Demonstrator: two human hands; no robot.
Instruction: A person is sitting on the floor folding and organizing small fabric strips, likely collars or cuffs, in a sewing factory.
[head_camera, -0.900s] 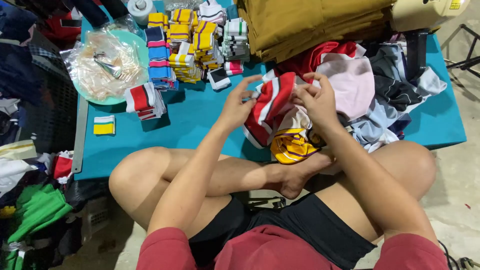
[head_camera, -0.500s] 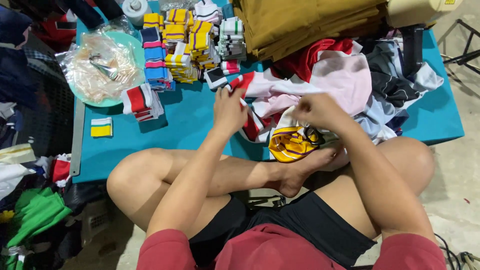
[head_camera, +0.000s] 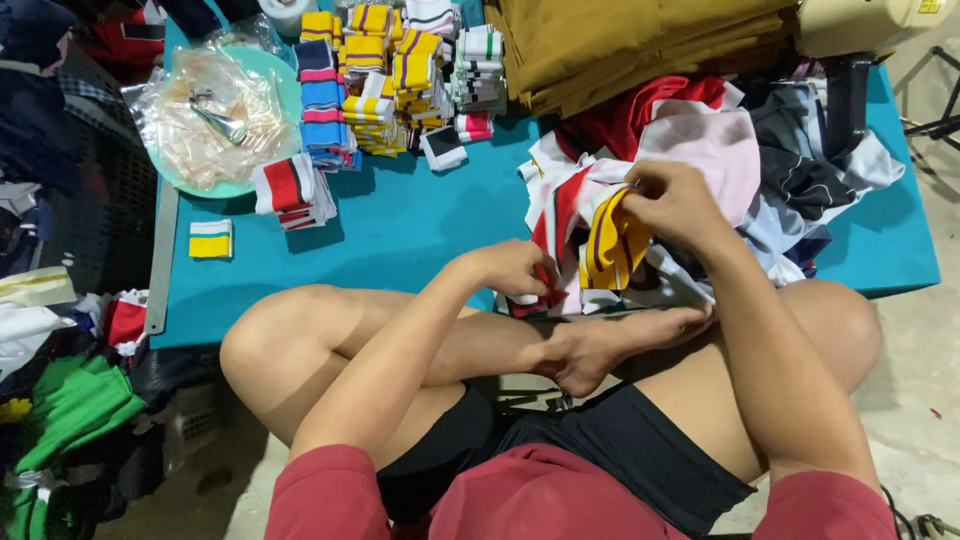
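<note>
From the head camera, looking down over crossed legs, the left hand (head_camera: 515, 268) is closed in a pinch on the red and white striped piece (head_camera: 550, 235) at the near edge of the fabric heap (head_camera: 760, 190), with its fingers curled under so that the grip itself is mostly hidden. The right hand (head_camera: 675, 205) sits just beyond and to the right of it, thumb and fingertips closed on the upper edge of a yellow striped piece (head_camera: 612, 245), which hangs down between the two hands and touches the red and white one. Both pieces lie at the front of the heap, right above the bare foot (head_camera: 610, 345) and on the edge of the teal table (head_camera: 420, 225). To separate one piece cleanly, it looks best to keep each pinch near a corner or edge, hold the neighbouring cloth still with one hand, and draw the other piece straight outward rather than upward, so the loose heap behind the right hand does not drag along. Well to the left of the left hand lie the folded striped stacks (head_camera: 375, 75), a smaller red and white stack (head_camera: 290, 190) and one yellow and white folded piece (head_camera: 210, 240); beyond them is a round tray covered in crumpled clear plastic (head_camera: 215, 120). Folded mustard cloth (head_camera: 630, 40) lies beyond the right hand.
</note>
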